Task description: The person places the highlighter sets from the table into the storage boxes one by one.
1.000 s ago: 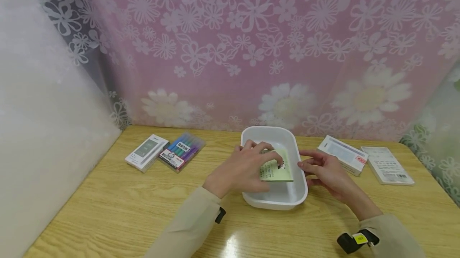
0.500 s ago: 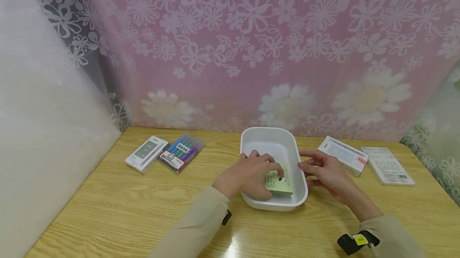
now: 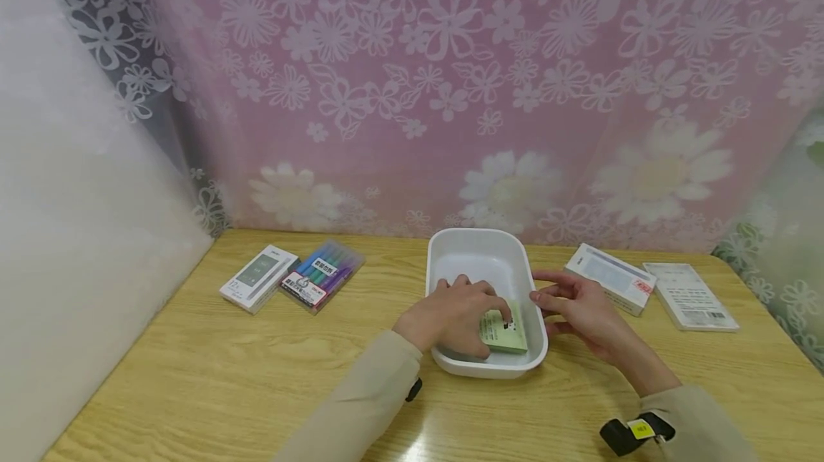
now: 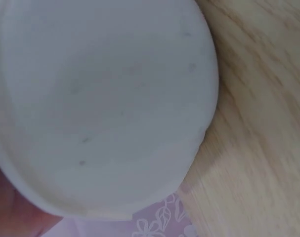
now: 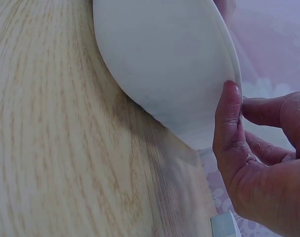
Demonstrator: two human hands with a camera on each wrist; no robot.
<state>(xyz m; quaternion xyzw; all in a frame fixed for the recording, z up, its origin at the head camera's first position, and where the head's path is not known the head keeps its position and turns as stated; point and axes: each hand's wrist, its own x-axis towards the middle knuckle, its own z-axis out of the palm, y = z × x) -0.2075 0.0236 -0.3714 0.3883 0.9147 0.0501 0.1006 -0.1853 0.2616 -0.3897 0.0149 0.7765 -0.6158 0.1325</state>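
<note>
The pale-green pad (image 3: 507,337), with dark text and a black-and-white figure, is pinched by the left hand (image 3: 453,315) inside the white tray (image 3: 476,262), tray floor showing beyond its far edge, while the right hand (image 3: 587,315) touches the outer wall with relaxed fingers.

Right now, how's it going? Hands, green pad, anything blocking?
Left hand curled over green pad inside white tub. Right hand touching tub's side. Nothing visibly blocking; white box nearby.

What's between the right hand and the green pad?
The white tub's right wall: the head view shows the green pad inside, the right hand outside.
</note>
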